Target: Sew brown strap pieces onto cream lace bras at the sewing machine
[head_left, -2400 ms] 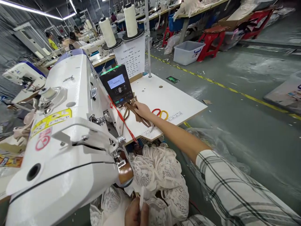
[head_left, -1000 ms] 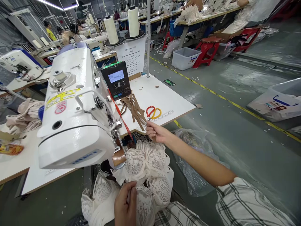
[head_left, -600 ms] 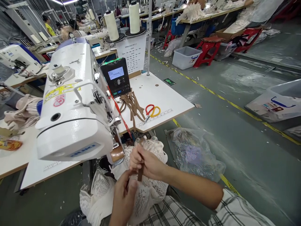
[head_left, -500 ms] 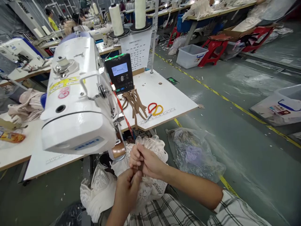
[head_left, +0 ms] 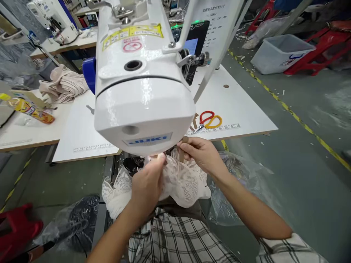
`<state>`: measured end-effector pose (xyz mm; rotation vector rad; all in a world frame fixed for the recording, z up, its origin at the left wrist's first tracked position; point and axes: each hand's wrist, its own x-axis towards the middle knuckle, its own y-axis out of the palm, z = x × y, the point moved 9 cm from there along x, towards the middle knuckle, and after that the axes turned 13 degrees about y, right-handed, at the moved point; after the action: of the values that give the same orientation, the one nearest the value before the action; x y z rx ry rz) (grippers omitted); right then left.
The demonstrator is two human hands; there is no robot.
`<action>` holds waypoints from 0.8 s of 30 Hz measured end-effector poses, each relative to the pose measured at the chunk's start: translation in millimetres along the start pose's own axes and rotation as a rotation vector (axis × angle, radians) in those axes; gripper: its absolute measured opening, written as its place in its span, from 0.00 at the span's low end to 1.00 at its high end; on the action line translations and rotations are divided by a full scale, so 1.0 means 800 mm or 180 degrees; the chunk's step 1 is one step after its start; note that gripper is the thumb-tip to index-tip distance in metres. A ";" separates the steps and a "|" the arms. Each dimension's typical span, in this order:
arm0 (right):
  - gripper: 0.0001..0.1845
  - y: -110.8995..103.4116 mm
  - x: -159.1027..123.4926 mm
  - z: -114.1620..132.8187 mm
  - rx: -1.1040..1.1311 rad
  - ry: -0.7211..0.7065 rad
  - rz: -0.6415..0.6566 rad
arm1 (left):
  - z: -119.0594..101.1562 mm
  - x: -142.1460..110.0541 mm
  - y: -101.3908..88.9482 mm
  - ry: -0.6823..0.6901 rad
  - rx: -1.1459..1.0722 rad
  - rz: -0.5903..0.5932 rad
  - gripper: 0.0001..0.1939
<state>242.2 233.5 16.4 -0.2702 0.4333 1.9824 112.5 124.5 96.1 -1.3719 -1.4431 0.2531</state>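
The white sewing machine (head_left: 148, 106) stands over the desk (head_left: 241, 106), and below its front the lace garments (head_left: 189, 186) lie on the person's lap. Both hands have now come up close under the machine head, so the work seems brought nearer to the needle. The left hand (head_left: 146, 182) is partly hidden; its grip one cannot tell. Scissors (head_left: 202, 126) rest beside the right hand (head_left: 204, 155), which pinches a brown strip (head_left: 181, 156).

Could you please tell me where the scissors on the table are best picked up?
I would take the scissors by the red loop and yellow loop, coming from above and the right with the right hand once free. They lie flat, loops rightward, blades pointing left toward the near edge, so this should keep fingers off the tips.
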 end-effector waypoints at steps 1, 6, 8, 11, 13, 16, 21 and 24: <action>0.15 0.008 0.009 0.005 -0.0187 -0.0022 0.0103 | 0.011 -0.005 -0.003 -0.0124 0.0344 0.0008 0.17; 0.09 0.038 0.031 0.031 -0.1233 -0.0523 0.0105 | 0.046 -0.024 -0.009 -0.0881 0.0719 0.0296 0.16; 0.08 0.045 0.033 0.045 -0.1449 -0.0856 -0.0022 | 0.053 -0.028 -0.005 -0.1003 0.0403 0.0492 0.18; 0.07 0.053 0.037 0.061 -0.1359 -0.1171 -0.0100 | 0.068 -0.037 0.005 -0.1074 -0.0237 0.0764 0.20; 0.09 0.056 0.040 0.067 -0.1198 -0.1225 -0.0123 | 0.077 -0.045 0.011 -0.1137 -0.0570 0.0898 0.21; 0.10 0.061 0.048 0.065 -0.1061 -0.1155 -0.0059 | 0.083 -0.051 0.011 -0.1389 -0.0839 0.0795 0.21; 0.12 0.062 0.058 0.055 -0.1100 -0.1057 0.0042 | 0.061 -0.048 0.007 -0.1758 -0.1336 0.0472 0.17; 0.12 0.064 0.061 0.051 -0.1068 -0.0933 0.0171 | 0.044 -0.035 0.004 -0.1472 -0.1219 0.0510 0.16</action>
<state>174.9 270.7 44.7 -0.1732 -0.0822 2.1023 80.4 119.7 64.7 -1.8279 -1.8295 0.4356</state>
